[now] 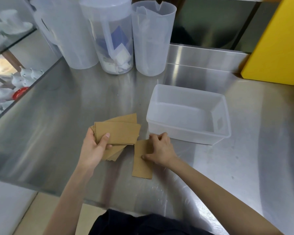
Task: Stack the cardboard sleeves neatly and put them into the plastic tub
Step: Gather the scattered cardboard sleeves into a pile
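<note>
My left hand (94,148) grips a fanned bunch of brown cardboard sleeves (120,133) just above the steel table, thumb on top. To its right one more cardboard sleeve (141,165) lies flat on the table, and my right hand (159,150) rests on its far end with fingers curled over the edge. The translucent plastic tub (190,134) stands empty just beyond my right hand, its near wall almost touching my knuckles.
Three tall translucent jugs (149,41) stand in a row at the back; the middle one holds paper scraps. A yellow board (277,43) leans at the back right. White crockery sits on a lower shelf (15,82) beyond the table's left edge.
</note>
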### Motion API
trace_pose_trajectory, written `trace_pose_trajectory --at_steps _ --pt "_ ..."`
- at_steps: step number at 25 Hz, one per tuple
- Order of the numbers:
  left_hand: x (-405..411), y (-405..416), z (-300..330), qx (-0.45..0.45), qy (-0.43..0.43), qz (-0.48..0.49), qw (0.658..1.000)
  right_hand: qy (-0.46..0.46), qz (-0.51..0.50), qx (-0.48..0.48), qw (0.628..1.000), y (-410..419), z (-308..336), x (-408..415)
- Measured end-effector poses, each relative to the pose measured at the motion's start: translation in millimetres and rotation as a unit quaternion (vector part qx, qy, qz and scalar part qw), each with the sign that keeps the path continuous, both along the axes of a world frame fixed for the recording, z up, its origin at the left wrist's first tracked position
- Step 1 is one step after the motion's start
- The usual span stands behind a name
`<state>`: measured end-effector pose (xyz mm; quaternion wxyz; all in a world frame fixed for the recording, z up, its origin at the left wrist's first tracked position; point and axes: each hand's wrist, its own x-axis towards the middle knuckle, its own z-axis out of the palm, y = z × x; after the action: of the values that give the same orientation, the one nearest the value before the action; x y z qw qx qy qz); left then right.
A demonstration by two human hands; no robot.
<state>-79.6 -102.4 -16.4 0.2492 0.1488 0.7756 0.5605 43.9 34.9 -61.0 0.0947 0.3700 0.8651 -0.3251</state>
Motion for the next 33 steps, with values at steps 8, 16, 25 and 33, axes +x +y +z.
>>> trace_pose_trajectory --at_steps 8,16,25,33 --pt "-1 1 -2 0.008 -0.008 -0.002 1.0 0.061 -0.051 -0.027 0.996 -2 -7 3" --pt "6 9 -5 -0.002 -0.019 -0.014 1.0 0.25 -0.131 -0.118 0.952 10 15 36" --pt "27 30 -3 0.011 -0.03 -0.09 0.995 0.296 -0.084 -0.033 0.951 23 63 36" --pt "51 42 -6 -0.003 -0.029 -0.174 0.984 0.276 -0.049 0.012 0.96 15 54 32"
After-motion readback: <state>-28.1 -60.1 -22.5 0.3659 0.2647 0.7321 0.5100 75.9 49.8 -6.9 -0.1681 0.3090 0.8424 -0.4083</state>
